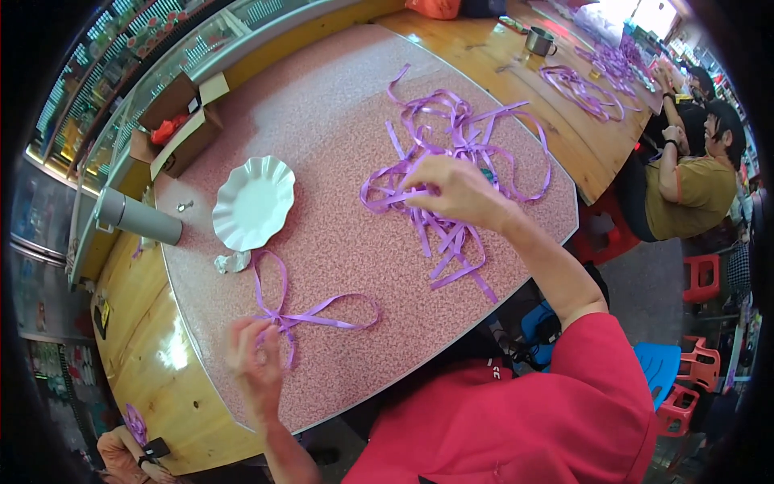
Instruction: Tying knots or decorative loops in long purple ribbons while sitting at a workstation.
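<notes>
The left hand (256, 355) pinches with closed fingers the crossing point of a looped purple ribbon bow (300, 310), which lies on the pink speckled table (322, 145) near a white scalloped plate (253, 202). The right hand (453, 190) is further away on the pile of loose purple ribbon strips (451, 153), fingers closed on one strip.

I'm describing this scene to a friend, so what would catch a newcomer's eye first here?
Probably the tangle of purple ribbon strips heaped on the pink table, with the right hand pinching into it. Nearer the table's front edge, the left hand touches a looped ribbon bow. A white scalloped plate stands out to the left of the pile.
</notes>
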Motion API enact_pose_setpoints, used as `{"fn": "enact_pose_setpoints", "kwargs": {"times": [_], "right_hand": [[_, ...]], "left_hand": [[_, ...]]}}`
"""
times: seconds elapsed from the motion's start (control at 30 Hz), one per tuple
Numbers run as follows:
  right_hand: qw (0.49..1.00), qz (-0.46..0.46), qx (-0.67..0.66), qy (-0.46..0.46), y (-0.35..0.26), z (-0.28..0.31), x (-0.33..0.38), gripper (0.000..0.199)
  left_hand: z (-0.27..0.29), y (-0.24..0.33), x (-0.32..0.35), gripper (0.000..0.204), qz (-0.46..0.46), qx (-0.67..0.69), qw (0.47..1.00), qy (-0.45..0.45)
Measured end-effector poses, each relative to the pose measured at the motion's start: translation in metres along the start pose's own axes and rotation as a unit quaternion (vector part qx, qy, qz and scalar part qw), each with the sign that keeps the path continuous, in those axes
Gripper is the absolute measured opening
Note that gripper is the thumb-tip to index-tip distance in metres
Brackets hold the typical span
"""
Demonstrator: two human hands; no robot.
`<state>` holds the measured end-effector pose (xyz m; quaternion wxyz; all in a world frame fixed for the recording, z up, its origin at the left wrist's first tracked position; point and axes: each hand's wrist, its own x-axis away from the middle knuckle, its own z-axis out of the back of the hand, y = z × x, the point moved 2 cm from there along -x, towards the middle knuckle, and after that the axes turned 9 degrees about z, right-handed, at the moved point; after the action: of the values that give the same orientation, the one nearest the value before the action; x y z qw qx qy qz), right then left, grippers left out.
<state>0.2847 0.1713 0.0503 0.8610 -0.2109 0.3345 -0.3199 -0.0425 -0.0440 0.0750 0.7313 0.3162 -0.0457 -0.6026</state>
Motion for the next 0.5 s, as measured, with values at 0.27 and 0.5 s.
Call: {"fn": "enact_pose_setpoints", "kwargs": {"times": [0.27, 0.5], "right_hand": [[0.997, -0.07, -0.034, 0.015, 0.014, -0.003, -0.015, 0.021], [0.99, 0.073, 0.108, -0.05, 0.029, -0.039, -0.021, 0.023]], "left_hand": [[-0.047, 0.038, -0.007, 0.01, -0.041, 0.082, 0.993, -0.071], [-0.072, 0.062, -0.011, 0.009, -0.102, 0.14, 0.975, -0.141]]}}
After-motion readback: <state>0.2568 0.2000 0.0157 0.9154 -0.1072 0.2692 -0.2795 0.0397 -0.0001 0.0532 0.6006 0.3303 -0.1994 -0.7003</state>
